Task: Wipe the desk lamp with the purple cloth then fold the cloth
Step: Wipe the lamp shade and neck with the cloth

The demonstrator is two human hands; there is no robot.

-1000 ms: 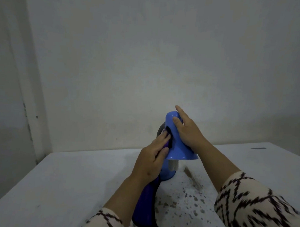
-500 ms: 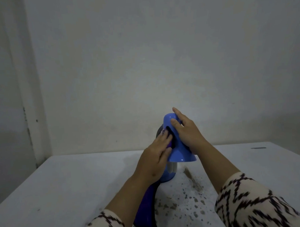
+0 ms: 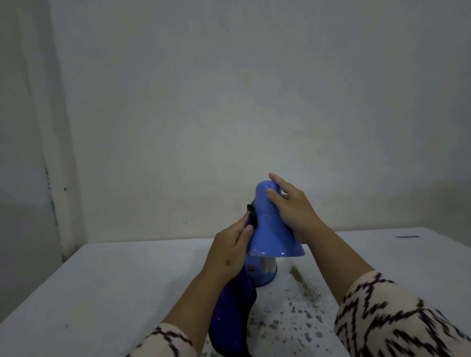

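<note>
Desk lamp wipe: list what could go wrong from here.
1. The purple cloth trails from the left hand onto the table; its tail could drag through the dark specks.
2. The right hand steadies the blue shade; hard rubbing might tilt the desk lamp.

The left hand point(image 3: 229, 252) has slid the purple cloth point(image 3: 231, 317) lower along the lamp shade point(image 3: 268, 230). The right hand point(image 3: 294, 211) has shifted rightward.
</note>
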